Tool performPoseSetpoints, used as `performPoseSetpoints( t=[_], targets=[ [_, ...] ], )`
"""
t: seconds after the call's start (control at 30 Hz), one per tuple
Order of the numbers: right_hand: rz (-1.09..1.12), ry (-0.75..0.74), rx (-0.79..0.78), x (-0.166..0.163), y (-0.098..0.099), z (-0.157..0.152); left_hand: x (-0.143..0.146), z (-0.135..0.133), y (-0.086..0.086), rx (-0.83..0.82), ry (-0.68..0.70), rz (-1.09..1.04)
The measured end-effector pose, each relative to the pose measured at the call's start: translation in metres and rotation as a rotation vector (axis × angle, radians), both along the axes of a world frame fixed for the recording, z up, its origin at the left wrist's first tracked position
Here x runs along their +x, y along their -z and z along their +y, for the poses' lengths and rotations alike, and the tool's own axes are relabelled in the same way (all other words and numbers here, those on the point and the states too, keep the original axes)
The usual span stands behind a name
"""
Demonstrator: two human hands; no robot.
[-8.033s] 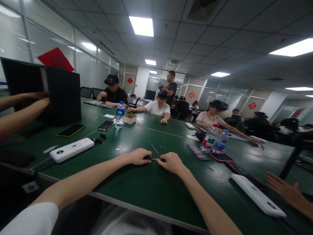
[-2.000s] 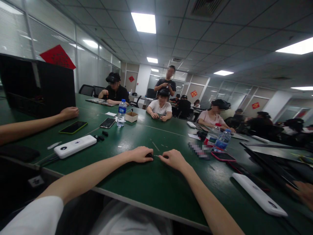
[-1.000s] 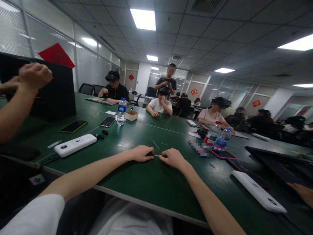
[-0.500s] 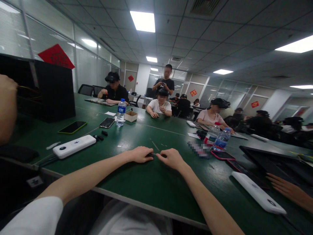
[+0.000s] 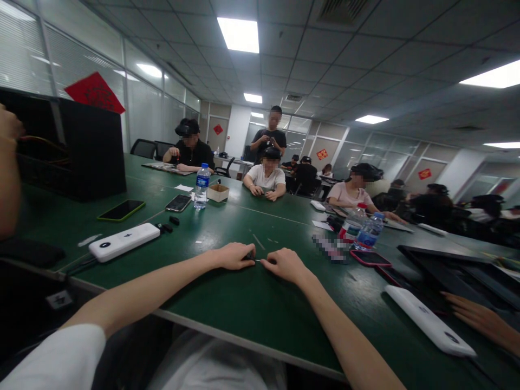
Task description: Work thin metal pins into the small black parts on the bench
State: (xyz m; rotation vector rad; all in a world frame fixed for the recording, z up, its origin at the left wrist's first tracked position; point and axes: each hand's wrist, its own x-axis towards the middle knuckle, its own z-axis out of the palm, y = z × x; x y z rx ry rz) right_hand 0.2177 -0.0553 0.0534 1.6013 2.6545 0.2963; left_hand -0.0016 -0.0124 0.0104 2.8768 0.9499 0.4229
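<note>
My left hand (image 5: pixel 235 255) lies low over the green table (image 5: pixel 227 303), its fingers closed around a small dark object (image 5: pixel 251 257), mostly covered by the fingers. Facing it, my right hand (image 5: pixel 285 264) is closed in a pinch of thumb and forefinger. A thin, light-coloured piece (image 5: pixel 257 261) bridges the narrow gap between the two sets of fingertips. It is too small for me to tell its kind.
On the left are a white power bank (image 5: pixel 125 242), phone (image 5: pixel 122 210), water bottle (image 5: pixel 201 187) and small cardboard box (image 5: pixel 218 193). Bottles (image 5: pixel 369 231), a phone (image 5: pixel 370 258), a white power bank (image 5: pixel 428 319) and a neighbour's hand (image 5: pixel 477 317) are at right.
Both hands stay almost in place, with slight finger shifts. The light piece between them shows a little more clearly. The person opposite has lowered a raised hand to the table.
</note>
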Motion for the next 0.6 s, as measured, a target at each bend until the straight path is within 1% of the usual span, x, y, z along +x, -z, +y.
performPoseSetpoints(
  t=[0.2, 0.47, 0.6],
  targets=[
    [0.014, 0.007, 0.011, 0.0030, -0.0022, 0.0002, 0.0005, -0.0001, -0.0011, -0.006, 0.006, 0.006],
    [0.007, -0.012, -0.014, 0.0008, -0.0019, -0.0014, 0.0002, 0.0002, -0.0006, -0.009, -0.001, 0.009],
    [0.008, -0.024, 0.010, 0.0006, -0.0003, -0.0013, 0.0000, -0.0005, 0.0004, 0.000, 0.016, -0.008]
  ],
)
